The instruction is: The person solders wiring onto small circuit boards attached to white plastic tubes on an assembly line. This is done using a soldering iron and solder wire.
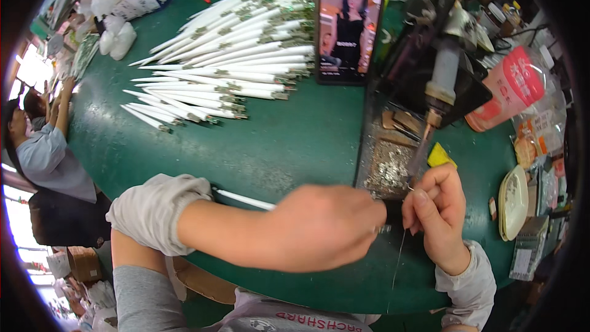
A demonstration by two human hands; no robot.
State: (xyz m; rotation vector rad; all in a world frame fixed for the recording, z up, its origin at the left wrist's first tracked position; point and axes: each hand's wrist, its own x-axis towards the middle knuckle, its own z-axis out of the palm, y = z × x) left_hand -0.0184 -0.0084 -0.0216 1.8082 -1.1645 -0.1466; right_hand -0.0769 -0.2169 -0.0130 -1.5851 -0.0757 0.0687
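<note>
Left hand (326, 227) is closed on a thin white cable (243, 198) trailing toward 9 o'clock, right hand (437, 212) pinches fine solder wire (398, 258), both meeting under the fixed soldering iron (439, 95) at 1 o'clock above the green bench (276, 141), presumably for steadiness.

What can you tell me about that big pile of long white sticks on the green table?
The pile of long white sticks lies flat on the round green table, fanned out in rough rows. Each looks like a thin white tube, pointed at the left end, with a small greenish part at the right end. They overlap each other; neither hand touches them.
</note>
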